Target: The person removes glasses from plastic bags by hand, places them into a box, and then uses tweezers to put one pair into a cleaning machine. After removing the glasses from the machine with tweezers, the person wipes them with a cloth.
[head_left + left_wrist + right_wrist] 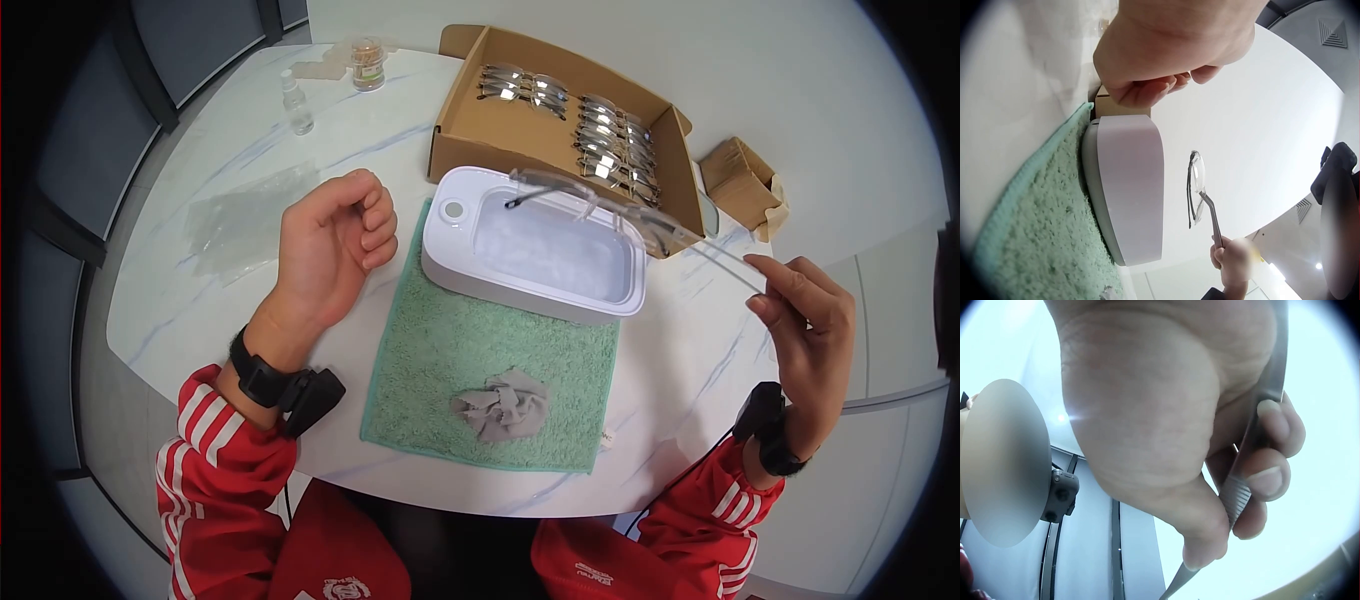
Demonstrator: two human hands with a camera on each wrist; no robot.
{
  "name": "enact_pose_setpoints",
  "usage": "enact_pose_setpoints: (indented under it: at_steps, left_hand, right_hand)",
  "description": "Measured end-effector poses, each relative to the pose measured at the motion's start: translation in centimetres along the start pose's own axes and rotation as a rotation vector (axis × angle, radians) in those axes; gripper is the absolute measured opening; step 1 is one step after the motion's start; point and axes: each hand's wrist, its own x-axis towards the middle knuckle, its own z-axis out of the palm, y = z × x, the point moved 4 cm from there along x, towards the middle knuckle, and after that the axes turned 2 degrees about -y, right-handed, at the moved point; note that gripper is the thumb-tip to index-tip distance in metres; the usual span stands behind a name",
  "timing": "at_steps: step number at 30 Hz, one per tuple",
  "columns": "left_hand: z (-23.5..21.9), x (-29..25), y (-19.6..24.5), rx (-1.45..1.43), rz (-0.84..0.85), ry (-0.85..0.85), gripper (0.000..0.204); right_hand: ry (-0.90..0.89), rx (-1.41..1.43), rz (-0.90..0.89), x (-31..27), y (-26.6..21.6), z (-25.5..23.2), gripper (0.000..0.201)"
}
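Observation:
My right hand (812,325) pinches metal tweezers (735,267), whose ridged grip (1235,497) shows between thumb and fingers in the right wrist view. At the far end of the tweezers hangs a pair of eyeglasses (1197,178), its thin dark temples folded. These glasses are raised over the white ultrasonic cleaner (540,297), overlapping its basin of bluish liquid in the head view. Left of the cleaner, my left hand (335,235) is held in the air with fingers loosely curled and nothing in them.
Under the cleaner lies a green towel (420,390) with a crumpled grey cloth (505,405) on it. Behind stands a cardboard box (470,120) holding rows of glasses. A spray bottle (297,105), a jar (368,68) and plastic bags (235,225) are at left, a small carton (738,180) at right.

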Motion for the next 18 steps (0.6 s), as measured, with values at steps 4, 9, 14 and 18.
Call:
enact_pose_setpoints:
  at_steps: [4,9,14,18]
  left_hand:
    - [0.06,0.02,0.0,0.004,0.0,0.005,0.023]
    - [0.14,0.02,0.06,0.004,0.007,0.017,0.023]
    - [0.01,0.02,0.09,-0.003,0.018,0.016,0.023]
    - [0.06,0.02,0.09,-0.003,0.009,0.008,0.023]
  right_hand:
    - [-0.015,-0.014,-0.023,0.17,-0.13,0.25,0.031]
    - [-0.063,-0.014,0.003,0.37,0.09,0.76,0.03]
    - [-0.067,0.001,0.027,0.4,0.16,0.88,0.03]
    - [-0.036,-0.022,0.013,0.44,0.11,0.7,0.03]
